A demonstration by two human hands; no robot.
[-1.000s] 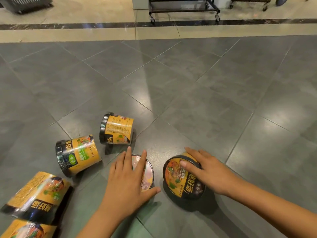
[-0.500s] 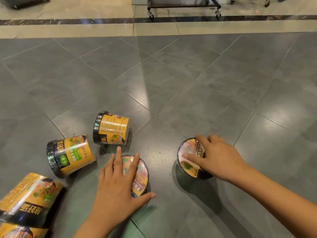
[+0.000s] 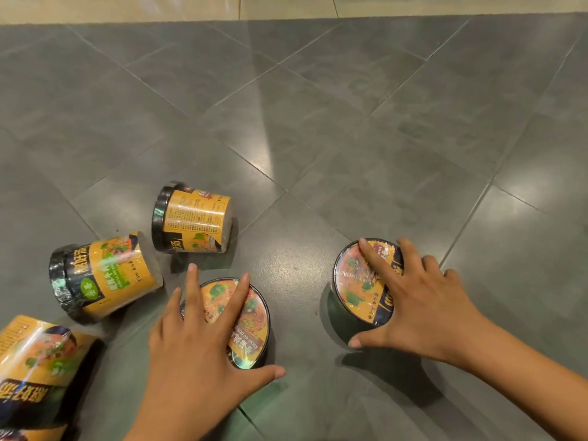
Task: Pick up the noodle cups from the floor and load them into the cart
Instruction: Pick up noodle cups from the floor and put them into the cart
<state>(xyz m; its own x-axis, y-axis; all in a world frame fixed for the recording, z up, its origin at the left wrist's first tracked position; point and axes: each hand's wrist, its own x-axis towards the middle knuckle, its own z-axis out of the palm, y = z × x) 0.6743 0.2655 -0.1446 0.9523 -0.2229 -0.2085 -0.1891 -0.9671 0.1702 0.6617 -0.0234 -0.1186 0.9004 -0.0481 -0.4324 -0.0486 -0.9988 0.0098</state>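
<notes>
- At the far left a film-wrapped cup (image 3: 35, 354) lies on its side on the floor (image 3: 350, 138), cut off by the frame edge.
- Next come two tipped cups, the nearer tipped cup (image 3: 105, 275) and the farther tipped cup (image 3: 194, 218), both lying with black rims to the left.
- My left hand (image 3: 194, 354) lies spread on the lid of the left upright cup (image 3: 251, 319). The fingers are straight and the thumb is out beside the cup wall, so I haven't gripped it.
- My right hand (image 3: 420, 303) lies the same way, flat over the right upright cup (image 3: 356, 281) with nothing closed round it.
- These should be light, thin-walled and slick in their film. I'd take each by the stiff rim, thumb opposite fingers, without squeezing the sides.
- The cart is out of view.
</notes>
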